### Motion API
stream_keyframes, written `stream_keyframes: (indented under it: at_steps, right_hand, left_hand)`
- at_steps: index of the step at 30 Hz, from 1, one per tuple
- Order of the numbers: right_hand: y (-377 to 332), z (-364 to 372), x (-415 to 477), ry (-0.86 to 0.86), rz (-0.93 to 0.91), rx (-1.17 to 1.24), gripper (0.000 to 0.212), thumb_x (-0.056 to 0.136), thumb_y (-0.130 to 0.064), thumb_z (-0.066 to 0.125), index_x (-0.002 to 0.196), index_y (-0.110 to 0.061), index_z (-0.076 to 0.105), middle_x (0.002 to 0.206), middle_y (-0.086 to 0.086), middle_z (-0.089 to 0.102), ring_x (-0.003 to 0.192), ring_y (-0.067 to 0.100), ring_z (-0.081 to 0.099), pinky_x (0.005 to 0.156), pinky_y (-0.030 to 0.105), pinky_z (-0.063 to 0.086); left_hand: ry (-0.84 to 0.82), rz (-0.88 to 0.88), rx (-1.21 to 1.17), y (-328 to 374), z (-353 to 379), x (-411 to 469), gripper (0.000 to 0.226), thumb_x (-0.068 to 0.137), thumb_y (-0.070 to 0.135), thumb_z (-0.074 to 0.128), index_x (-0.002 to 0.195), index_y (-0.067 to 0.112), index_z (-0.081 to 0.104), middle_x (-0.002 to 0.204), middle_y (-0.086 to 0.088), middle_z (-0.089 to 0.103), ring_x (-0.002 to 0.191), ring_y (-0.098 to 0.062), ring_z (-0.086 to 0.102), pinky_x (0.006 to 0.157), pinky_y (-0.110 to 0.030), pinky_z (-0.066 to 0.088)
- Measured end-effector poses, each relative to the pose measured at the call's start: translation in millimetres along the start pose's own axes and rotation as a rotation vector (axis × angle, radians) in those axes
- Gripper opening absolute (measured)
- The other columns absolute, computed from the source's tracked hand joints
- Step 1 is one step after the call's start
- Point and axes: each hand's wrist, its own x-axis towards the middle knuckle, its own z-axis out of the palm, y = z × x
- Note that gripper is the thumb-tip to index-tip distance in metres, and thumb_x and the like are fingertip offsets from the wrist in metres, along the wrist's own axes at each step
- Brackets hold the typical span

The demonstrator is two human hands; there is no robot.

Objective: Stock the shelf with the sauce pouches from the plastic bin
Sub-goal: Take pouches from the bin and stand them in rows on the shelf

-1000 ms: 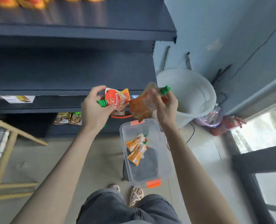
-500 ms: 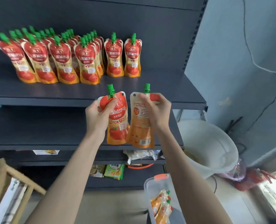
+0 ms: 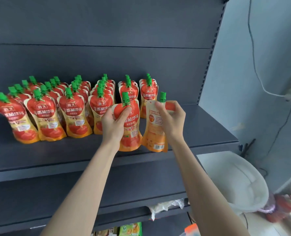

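Red-orange tomato sauce pouch (image 3: pixel 132 132), label out, in left hand (image 3: pixel 115 124), fingers (image 3: pixel 125 113) curled round its neck. Right hand (image 3: pixel 171 119) pinches second pouch (image 3: pixel 155 132), back side out, just beside it. Both centre frame over dark shelf (image 3: pixel 200 130), right of stocked rows (image 3: pixel 73 113); shelf contact unclear.

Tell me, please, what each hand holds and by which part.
The left hand holds the front-facing pouch by its upper part, below the green cap; the right hand holds the back-facing pouch likewise.
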Motion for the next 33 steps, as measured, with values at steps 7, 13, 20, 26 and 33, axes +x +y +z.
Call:
stream_keyframes:
  at_steps: [7, 13, 20, 26, 33]
  right_hand:
    - [27, 21, 35, 0.051, -0.001, 0.022, 0.014, 0.079, -0.021, 0.075, 0.080, -0.014, 0.063, 0.071, -0.008, 0.065, 0.062, -0.002, 0.060, 0.058, 0.015, 0.048]
    - [65, 8, 38, -0.157, 0.029, 0.010, 0.017, 0.087, -0.015, 0.066, 0.104, -0.016, 0.064, 0.090, -0.004, 0.070, 0.081, 0.006, 0.066, 0.067, 0.023, 0.053]
    - [94, -1, 36, -0.429, 0.214, 0.007, 0.041, 0.087, -0.021, 0.056, 0.127, -0.013, 0.052, 0.111, 0.000, 0.064, 0.101, 0.012, 0.061, 0.085, 0.030, 0.048]
    - [98, 0, 23, -0.545, 0.190, 0.026, 0.070, 0.090, -0.057, 0.043, 0.149, -0.030, 0.014, 0.151, -0.009, 0.029, 0.138, 0.006, 0.029, 0.113, 0.033, 0.027]
    - [105, -7, 17, -0.509, 0.188, -0.031, 0.050, 0.085, -0.069, 0.040, 0.133, -0.061, 0.029, 0.132, -0.015, 0.036, 0.134, 0.007, 0.025, 0.114, 0.043, 0.024]
  left_hand:
    - [-0.052, -0.057, 0.045, -28, 10, 44, 0.010, 0.083, 0.027, 0.069, 0.091, 0.025, 0.063, 0.099, 0.001, 0.070, 0.096, -0.014, 0.066, 0.086, -0.037, 0.054]
    - [-0.065, -0.127, 0.052, -59, 14, 34, 0.021, 0.083, 0.026, 0.068, 0.102, 0.025, 0.061, 0.102, 0.010, 0.067, 0.100, -0.006, 0.062, 0.083, -0.026, 0.050]
    - [-0.042, -0.076, 0.128, -89, 5, 16, 0.036, 0.077, 0.016, 0.075, 0.102, 0.036, 0.058, 0.108, 0.012, 0.066, 0.104, -0.004, 0.060, 0.087, -0.023, 0.048]
    - [0.037, -0.039, 0.153, -95, 7, 9, 0.041, 0.078, 0.011, 0.072, 0.112, 0.021, 0.052, 0.106, 0.013, 0.062, 0.098, 0.005, 0.059, 0.078, -0.011, 0.046]
    - [0.050, -0.021, 0.304, -106, 5, 8, 0.039, 0.080, 0.016, 0.071, 0.115, 0.016, 0.053, 0.114, 0.002, 0.061, 0.107, -0.010, 0.056, 0.093, -0.031, 0.046]
